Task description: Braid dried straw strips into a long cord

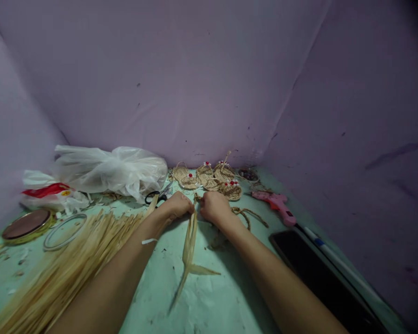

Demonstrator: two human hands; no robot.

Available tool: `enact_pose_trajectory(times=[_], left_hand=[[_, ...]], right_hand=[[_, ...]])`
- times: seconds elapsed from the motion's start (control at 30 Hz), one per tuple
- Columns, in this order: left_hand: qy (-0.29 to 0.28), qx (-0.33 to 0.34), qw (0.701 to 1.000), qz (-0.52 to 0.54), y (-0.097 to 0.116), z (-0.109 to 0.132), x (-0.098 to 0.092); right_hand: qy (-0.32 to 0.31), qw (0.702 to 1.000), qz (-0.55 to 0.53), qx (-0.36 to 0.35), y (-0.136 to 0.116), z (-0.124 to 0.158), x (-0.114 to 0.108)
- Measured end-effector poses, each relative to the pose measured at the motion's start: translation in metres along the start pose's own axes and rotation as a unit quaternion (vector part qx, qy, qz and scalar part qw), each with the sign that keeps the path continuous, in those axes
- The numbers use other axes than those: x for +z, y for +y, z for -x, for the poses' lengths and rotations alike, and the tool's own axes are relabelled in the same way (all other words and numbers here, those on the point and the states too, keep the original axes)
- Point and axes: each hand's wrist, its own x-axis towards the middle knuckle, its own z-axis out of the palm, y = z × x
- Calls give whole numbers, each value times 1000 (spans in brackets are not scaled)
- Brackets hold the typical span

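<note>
My left hand (176, 205) and my right hand (214, 207) are close together at the middle of the pale green table (226, 301), both closed in a pinch. Between them they grip the top end of a bundle of dry straw strips (189, 246), which trails down toward me across the table. A twisted straw braid (245, 214) lies just right of my right hand. Behind the hands sits a cluster of small woven straw sandals (212, 178) with red and white beads.
A big pile of loose straw (69, 266) covers the left front. Black-handled scissors (156, 196), clear plastic bags (111, 171), a round tin lid (26, 225) and a metal ring (64, 230) lie left. A pink glue gun (277, 206) and a dark tablet (316, 273) lie right. Purple walls close in.
</note>
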Motion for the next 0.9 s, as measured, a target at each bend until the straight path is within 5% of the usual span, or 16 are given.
enact_pose_trajectory(times=[0.53, 0.7, 0.8, 0.9], left_hand=[[-12, -7, 1000, 6, -8, -8, 0], [-26, -22, 999, 0, -7, -6, -4], [-39, -38, 998, 11, -4, -4, -6], [-40, -60, 997, 15, -3, -4, -7]], right_hand=[[-30, 994, -6, -103, 11, 13, 0], [-61, 991, 58, -99, 44, -8, -36], [-45, 993, 102, -38, 63, -8, -66], [-80, 996, 23, -33, 56, 5, -81]])
